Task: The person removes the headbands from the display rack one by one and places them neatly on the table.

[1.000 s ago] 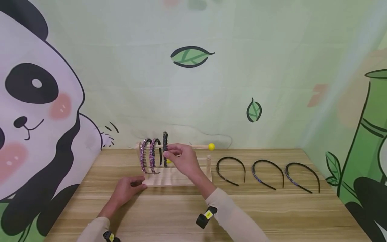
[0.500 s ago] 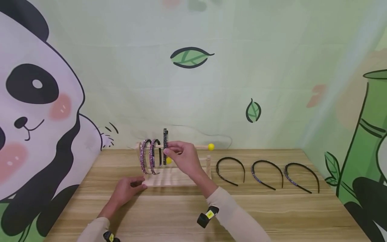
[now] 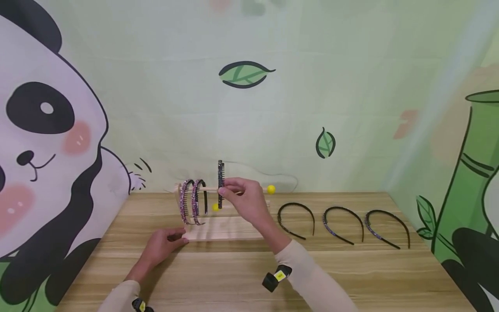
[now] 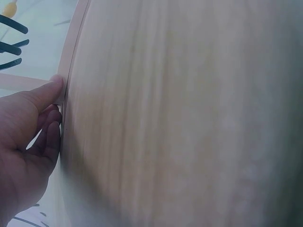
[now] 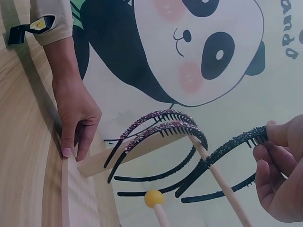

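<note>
My right hand (image 3: 249, 201) pinches a black glittery headband (image 5: 236, 147) with comb teeth, between thumb and fingers. It stands upright at the upper rod (image 5: 227, 187) of a wooden rack (image 3: 222, 229), apart from two pink-purple glittery headbands (image 3: 196, 201) hanging at the rod's left end. In the right wrist view the held headband's two ends point toward the hanging pair. My left hand (image 3: 161, 246) grips the left front corner of the rack's base, with the thumb on one side, also visible in the left wrist view (image 4: 33, 127).
Three headbands, one black (image 3: 295, 203), one with blue-purple glitter (image 3: 329, 225) and another like it (image 3: 372, 227), lie in a row on the wooden table (image 3: 234, 277) right of the rack. Yellow balls (image 3: 270, 189) cap the rods. A panda-print cloth (image 3: 175, 108) hangs behind.
The right hand has moved up and to the right along the rod with the black headband, widening the space from the hanging pair. My left hand stays at the rack's corner.
</note>
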The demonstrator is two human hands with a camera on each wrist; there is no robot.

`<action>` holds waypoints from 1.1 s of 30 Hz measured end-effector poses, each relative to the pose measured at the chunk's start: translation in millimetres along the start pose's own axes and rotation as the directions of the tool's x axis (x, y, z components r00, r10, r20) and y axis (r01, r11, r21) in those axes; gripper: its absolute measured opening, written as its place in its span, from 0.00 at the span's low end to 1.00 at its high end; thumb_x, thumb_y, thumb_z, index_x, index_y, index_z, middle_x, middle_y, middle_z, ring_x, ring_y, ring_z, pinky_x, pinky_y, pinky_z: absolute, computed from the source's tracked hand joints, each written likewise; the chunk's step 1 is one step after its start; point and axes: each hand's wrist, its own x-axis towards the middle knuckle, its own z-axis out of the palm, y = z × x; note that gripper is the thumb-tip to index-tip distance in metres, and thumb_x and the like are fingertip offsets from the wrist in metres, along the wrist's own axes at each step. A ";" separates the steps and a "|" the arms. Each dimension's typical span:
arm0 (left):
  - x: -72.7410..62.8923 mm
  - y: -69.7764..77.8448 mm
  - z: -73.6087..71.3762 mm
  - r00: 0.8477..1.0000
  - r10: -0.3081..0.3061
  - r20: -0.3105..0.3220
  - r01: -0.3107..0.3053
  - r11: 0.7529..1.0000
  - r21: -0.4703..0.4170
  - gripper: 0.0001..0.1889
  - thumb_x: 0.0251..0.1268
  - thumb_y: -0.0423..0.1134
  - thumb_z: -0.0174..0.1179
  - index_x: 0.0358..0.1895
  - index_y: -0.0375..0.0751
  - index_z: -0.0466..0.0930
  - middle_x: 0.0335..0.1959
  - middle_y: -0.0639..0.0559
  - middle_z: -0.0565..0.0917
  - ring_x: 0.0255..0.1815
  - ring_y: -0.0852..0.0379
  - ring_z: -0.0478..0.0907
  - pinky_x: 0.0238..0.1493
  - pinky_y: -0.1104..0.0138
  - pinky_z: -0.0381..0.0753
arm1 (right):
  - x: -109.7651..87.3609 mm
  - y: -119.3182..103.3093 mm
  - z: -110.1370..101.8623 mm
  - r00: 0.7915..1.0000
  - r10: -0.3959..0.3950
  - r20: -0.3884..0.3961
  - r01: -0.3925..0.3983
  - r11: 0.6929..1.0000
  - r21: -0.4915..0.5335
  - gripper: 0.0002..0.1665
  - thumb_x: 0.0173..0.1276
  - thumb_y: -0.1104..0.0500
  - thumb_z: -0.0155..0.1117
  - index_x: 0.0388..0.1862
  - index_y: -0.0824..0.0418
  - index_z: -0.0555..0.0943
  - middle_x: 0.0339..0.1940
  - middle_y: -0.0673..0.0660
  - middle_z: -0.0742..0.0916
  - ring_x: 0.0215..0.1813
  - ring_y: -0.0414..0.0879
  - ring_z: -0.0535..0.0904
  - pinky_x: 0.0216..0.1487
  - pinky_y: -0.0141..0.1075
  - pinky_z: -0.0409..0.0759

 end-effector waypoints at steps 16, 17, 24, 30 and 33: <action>-0.9 0.2 0.4 1.000 -0.016 0.002 0.016 1.000 -0.015 0.17 0.65 0.42 0.71 0.52 0.36 0.88 0.49 0.44 0.89 0.47 0.50 0.86 0.50 0.57 0.83 | -6.1 3.4 -25.1 0.999 -0.016 -0.031 0.015 0.999 -0.036 0.18 0.70 0.53 0.72 0.54 0.61 0.87 0.42 0.55 0.92 0.45 0.46 0.88 0.47 0.39 0.85; -0.8 0.0 0.7 1.000 -0.011 0.002 0.011 1.000 -0.013 0.17 0.65 0.42 0.71 0.52 0.36 0.88 0.48 0.44 0.90 0.47 0.51 0.86 0.49 0.58 0.83 | -6.9 3.6 -27.2 0.999 -0.018 -0.033 0.017 0.999 -0.038 0.18 0.70 0.54 0.72 0.54 0.61 0.87 0.42 0.55 0.92 0.45 0.46 0.88 0.47 0.39 0.85; -0.3 -0.5 1.4 1.000 -0.019 0.000 0.019 1.000 0.006 0.17 0.65 0.42 0.71 0.53 0.37 0.88 0.50 0.43 0.89 0.50 0.49 0.85 0.53 0.53 0.83 | -11.6 3.6 -43.2 0.998 -0.012 -0.065 0.009 0.999 -0.052 0.18 0.69 0.55 0.73 0.54 0.61 0.87 0.41 0.55 0.92 0.45 0.46 0.88 0.47 0.40 0.85; -0.2 2.3 0.5 1.000 -0.029 0.003 0.029 1.000 0.011 0.17 0.66 0.42 0.71 0.53 0.37 0.87 0.53 0.41 0.88 0.52 0.45 0.85 0.56 0.49 0.81 | -14.3 4.3 -55.1 0.996 0.001 -0.092 -0.008 0.997 -0.075 0.18 0.69 0.55 0.73 0.54 0.61 0.87 0.41 0.54 0.92 0.46 0.46 0.87 0.48 0.40 0.85; 0.0 3.1 0.4 1.000 -0.029 0.006 0.029 1.000 0.011 0.17 0.66 0.42 0.71 0.53 0.37 0.87 0.53 0.41 0.88 0.53 0.45 0.85 0.56 0.49 0.81 | -15.6 4.2 -60.3 0.995 0.005 -0.104 -0.013 0.997 -0.082 0.18 0.69 0.54 0.73 0.54 0.61 0.87 0.41 0.54 0.92 0.47 0.47 0.87 0.48 0.41 0.85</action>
